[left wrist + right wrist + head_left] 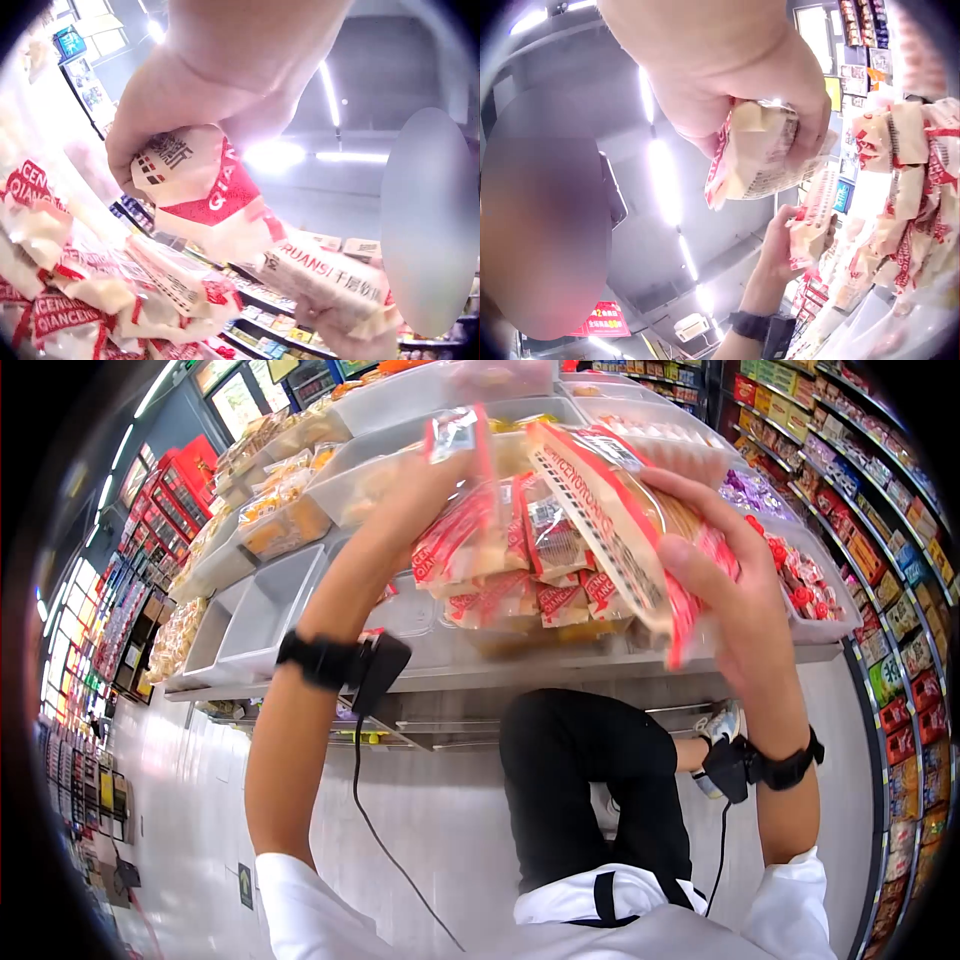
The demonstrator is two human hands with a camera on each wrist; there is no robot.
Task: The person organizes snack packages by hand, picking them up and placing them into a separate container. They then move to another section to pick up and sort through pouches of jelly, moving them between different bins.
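In the head view my left hand (438,485) grips a red-and-cream plastic packet (458,432) over the front bin. The left wrist view shows its fingers curled round this packet (206,199), printed with red and black lettering. Over the bin's right side my right hand (725,565) holds a similar bread packet (610,500) at a slant, thumb on the near face and fingers over the far edge. The right wrist view shows that packet (761,157) pinched between thumb and fingers. Below both hands lies a pile of matching packets (555,550).
Grey plastic bins (268,610) stand to the left, beside bins of yellow packaged snacks (285,510). Red-wrapped sweets (803,585) fill a bin on the right. A metal display edge (430,678) runs along the front, and stocked shelves (880,560) line the right aisle.
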